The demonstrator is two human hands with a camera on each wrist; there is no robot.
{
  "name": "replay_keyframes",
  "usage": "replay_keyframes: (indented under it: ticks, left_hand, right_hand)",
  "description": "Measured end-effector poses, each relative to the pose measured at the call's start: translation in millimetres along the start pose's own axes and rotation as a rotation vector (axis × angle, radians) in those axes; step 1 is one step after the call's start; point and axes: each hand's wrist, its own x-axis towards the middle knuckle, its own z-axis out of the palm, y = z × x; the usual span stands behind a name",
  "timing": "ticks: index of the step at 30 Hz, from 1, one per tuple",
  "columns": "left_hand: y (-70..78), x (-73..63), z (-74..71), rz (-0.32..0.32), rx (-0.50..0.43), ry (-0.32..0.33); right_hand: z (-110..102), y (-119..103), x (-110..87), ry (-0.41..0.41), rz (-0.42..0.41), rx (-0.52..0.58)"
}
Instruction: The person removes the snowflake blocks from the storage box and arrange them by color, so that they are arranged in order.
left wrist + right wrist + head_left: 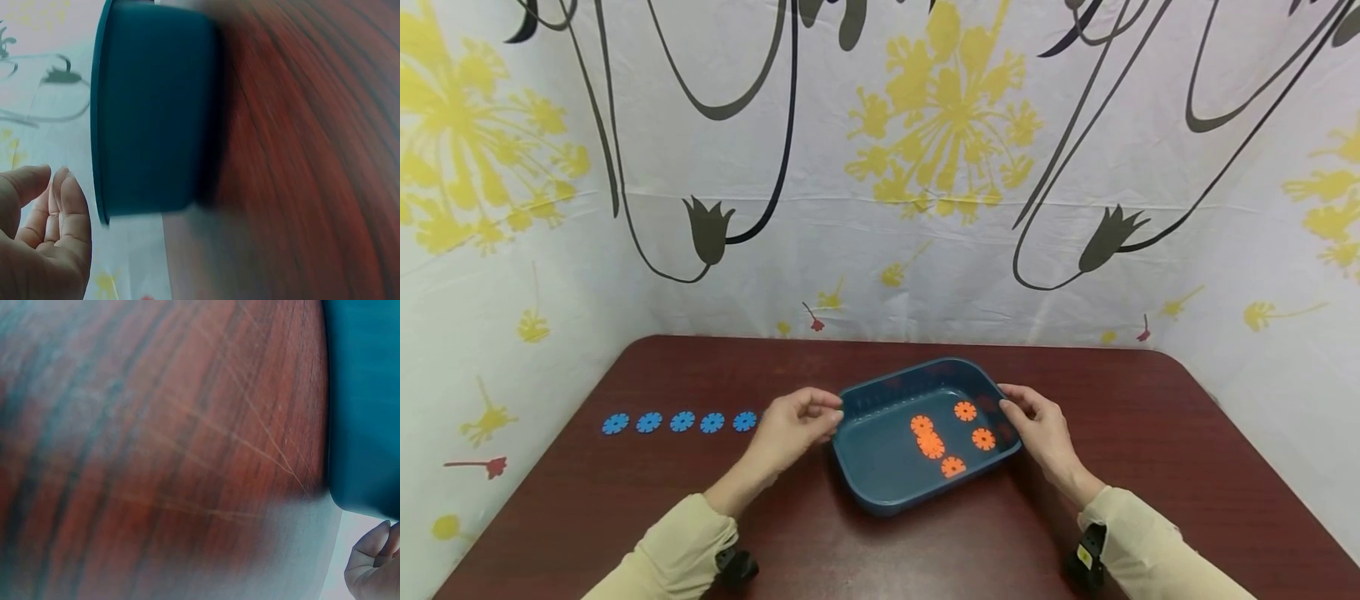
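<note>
A dark blue rectangular tray sits at an angle on the table, in front of me. Several orange notched discs lie on its floor, some overlapping. My right hand pinches the tray's right rim, thumb over the edge and fingers behind it. At the left rim is my left hand, with thumb and fingertips close together. In the left wrist view this hand stands beside the tray wall, loosely bent, with nothing between thumb and fingers. The right wrist view catches only part of the right hand, under the tray's corner.
A row of several blue notched discs lies on the left side of the dark red-brown wooden table, its right end close to my left hand. White cloth with yellow flowers and dark stems hangs behind and at both sides.
</note>
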Motion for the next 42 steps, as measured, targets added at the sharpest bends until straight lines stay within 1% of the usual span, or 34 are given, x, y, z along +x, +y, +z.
replay_keyframes:
  ticks: [9,12,15,18,23,29,32,37,42]
  left_hand:
    - [12.1,12.8,42.9,0.082,0.066,-0.100]
    - [14.0,18.5,54.6,0.103,0.098,-0.131]
    - [12.7,24.6,64.6,0.118,0.126,-0.172]
    - [10.4,30.2,73.8,0.110,0.153,-0.198]
    - [8.1,37.9,85.8,0.069,0.193,-0.218]
    - [5.4,44.9,95.6,0.014,0.230,-0.222]
    - [5.8,48.2,100.5,-0.007,0.276,-0.220]
    - [8.2,50.6,108.0,-0.009,0.351,-0.228]
    - [7.2,50.3,112.1,0.001,0.384,-0.215]
  right_hand:
    - [-0.1,-0.2,-0.5,-0.002,-0.003,0.013]
    - [-0.6,0.0,-0.3,-0.001,-0.007,0.013]
    - [-1.1,0.2,-0.2,0.002,-0.010,0.012]
    - [-0.9,0.9,-0.2,-0.001,-0.010,0.016]
    - [-0.2,1.4,-0.2,0.000,-0.004,0.023]
    - [-0.4,0.7,-0.1,-0.002,-0.008,0.030]
    - [-0.7,0.5,0.2,0.002,-0.013,0.027]
    - [-0.8,0.9,0.4,0.004,-0.010,0.020]
    - [-0.6,1.1,0.2,0.004,-0.011,0.024]
